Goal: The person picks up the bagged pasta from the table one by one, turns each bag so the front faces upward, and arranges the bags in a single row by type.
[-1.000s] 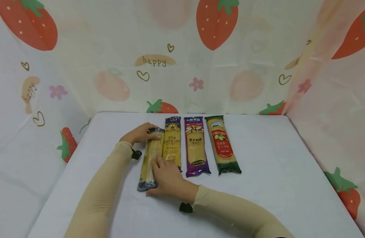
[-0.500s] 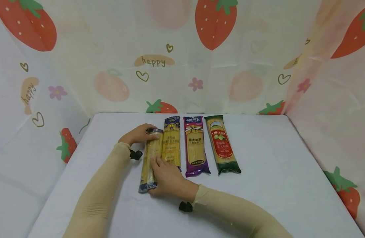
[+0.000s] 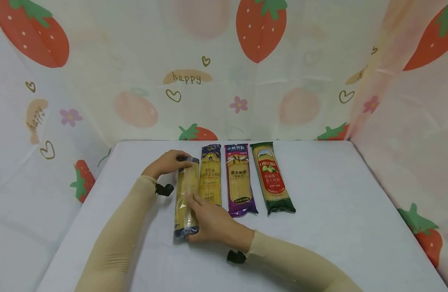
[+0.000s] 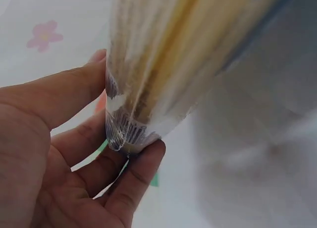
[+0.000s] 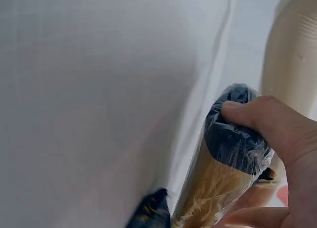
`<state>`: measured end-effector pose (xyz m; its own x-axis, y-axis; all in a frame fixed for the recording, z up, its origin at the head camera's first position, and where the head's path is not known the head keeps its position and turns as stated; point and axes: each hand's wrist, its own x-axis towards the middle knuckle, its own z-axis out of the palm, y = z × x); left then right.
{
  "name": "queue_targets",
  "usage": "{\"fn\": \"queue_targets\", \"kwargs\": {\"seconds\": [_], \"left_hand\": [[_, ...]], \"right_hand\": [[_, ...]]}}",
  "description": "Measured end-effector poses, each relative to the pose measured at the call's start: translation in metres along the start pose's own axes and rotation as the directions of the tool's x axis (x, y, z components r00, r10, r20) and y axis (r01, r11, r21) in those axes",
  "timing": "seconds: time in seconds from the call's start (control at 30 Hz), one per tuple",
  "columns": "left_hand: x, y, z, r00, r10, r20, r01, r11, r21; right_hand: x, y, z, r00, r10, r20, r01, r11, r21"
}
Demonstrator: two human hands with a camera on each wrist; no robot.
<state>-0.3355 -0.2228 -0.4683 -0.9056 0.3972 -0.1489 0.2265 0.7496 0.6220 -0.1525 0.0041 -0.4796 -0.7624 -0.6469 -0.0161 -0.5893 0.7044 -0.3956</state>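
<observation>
A clear-wrapped packet of spaghetti (image 3: 182,202) with dark-blue ends is between my two hands, its length running away from me. My left hand (image 3: 167,163) grips its far end; the left wrist view shows the thumb on one side of the crinkled wrapper (image 4: 133,131) and fingers on the other. At the near end my right hand (image 3: 216,223) holds it, the thumb (image 5: 242,111) pressing on the dark-blue end in the right wrist view. Just right of it lies a yellow spaghetti packet (image 3: 211,174) with a blue top, partly covered by my right hand.
Further right on the white table (image 3: 337,227) lie a purple pasta packet (image 3: 240,178) and a green spaghetti packet (image 3: 272,178) with a red label, slightly slanted. A strawberry-print curtain (image 3: 143,61) encloses the back and sides.
The held packet's near end has swung slightly right, so the packet lies straighter. My right hand has shifted a little right with it; my left has moved slightly left. The other packets stay put.
</observation>
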Motion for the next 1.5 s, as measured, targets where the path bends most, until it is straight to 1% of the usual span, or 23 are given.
{"fn": "queue_targets", "kwargs": {"seconds": [0.1,0.27,0.33,0.43,0.5,0.53,0.7,0.8,0.93,1.0,1.03,1.13,1.2,1.27,1.37,1.43,1.5], "left_hand": [[0.0,0.009,-0.003,1.0,0.02,-0.006,-0.02,1.0,-0.013],[0.0,0.024,-0.004,0.999,0.031,0.019,-0.03,0.997,-0.074],[0.0,0.03,-0.003,0.999,0.023,0.032,-0.019,0.992,-0.122],[0.0,0.037,-0.002,0.999,0.005,0.05,0.006,0.976,-0.219],[0.001,0.04,-0.001,0.998,-0.005,0.061,0.023,0.958,-0.286],[0.002,0.04,0.0,0.998,-0.002,0.062,0.021,0.953,-0.303],[0.008,0.038,0.004,0.999,0.019,0.035,-0.007,0.949,-0.314],[0.011,0.035,0.007,0.998,0.052,0.02,-0.04,0.926,-0.377],[0.016,0.03,0.011,0.994,0.108,0.015,-0.088,0.869,-0.486],[0.017,0.028,0.012,0.992,0.126,0.01,-0.105,0.861,-0.497],[0.017,0.027,0.012,0.991,0.131,0.008,-0.11,0.865,-0.49],[0.014,0.027,0.013,0.989,0.146,0.014,-0.125,0.887,-0.444],[0.012,0.027,0.013,0.988,0.153,0.023,-0.13,0.901,-0.415],[0.01,0.027,0.013,0.987,0.155,0.031,-0.131,0.911,-0.39],[0.009,0.025,0.015,0.986,0.163,0.034,-0.14,0.925,-0.354],[0.009,0.024,0.016,0.985,0.169,0.036,-0.147,0.932,-0.332],[0.01,0.021,0.016,0.984,0.177,0.035,-0.157,0.933,-0.323]], "right_hand": [[-0.007,0.003,-0.008,0.999,-0.018,-0.03,0.018,1.0,0.009],[-0.021,0.01,-0.016,0.999,-0.022,-0.029,0.023,0.999,0.023],[-0.026,0.015,-0.018,0.999,-0.024,-0.036,0.026,0.999,0.041],[-0.034,0.022,-0.022,0.997,-0.039,-0.064,0.045,0.995,0.086],[-0.039,0.027,-0.024,0.996,-0.051,-0.079,0.06,0.991,0.12],[-0.04,0.029,-0.024,0.995,-0.053,-0.085,0.065,0.988,0.137],[-0.048,0.041,-0.024,0.993,-0.046,-0.104,0.068,0.974,0.218],[-0.052,0.049,-0.024,0.988,-0.059,-0.142,0.096,0.959,0.265],[-0.056,0.058,-0.022,0.978,-0.09,-0.187,0.147,0.935,0.323],[-0.058,0.061,-0.022,0.976,-0.099,-0.197,0.162,0.927,0.339],[-0.058,0.062,-0.021,0.974,-0.104,-0.202,0.17,0.923,0.345],[-0.059,0.065,-0.02,0.97,-0.114,-0.217,0.189,0.912,0.365],[-0.059,0.065,-0.021,0.967,-0.116,-0.227,0.2,0.898,0.392],[-0.06,0.066,-0.021,0.966,-0.113,-0.233,0.206,0.878,0.432],[-0.06,0.067,-0.023,0.967,-0.084,-0.24,0.203,0.824,0.529],[-0.06,0.068,-0.025,0.968,-0.056,-0.245,0.196,0.778,0.597],[-0.06,0.067,-0.029,0.967,-0.031,-0.251,0.193,0.731,0.654]]}}
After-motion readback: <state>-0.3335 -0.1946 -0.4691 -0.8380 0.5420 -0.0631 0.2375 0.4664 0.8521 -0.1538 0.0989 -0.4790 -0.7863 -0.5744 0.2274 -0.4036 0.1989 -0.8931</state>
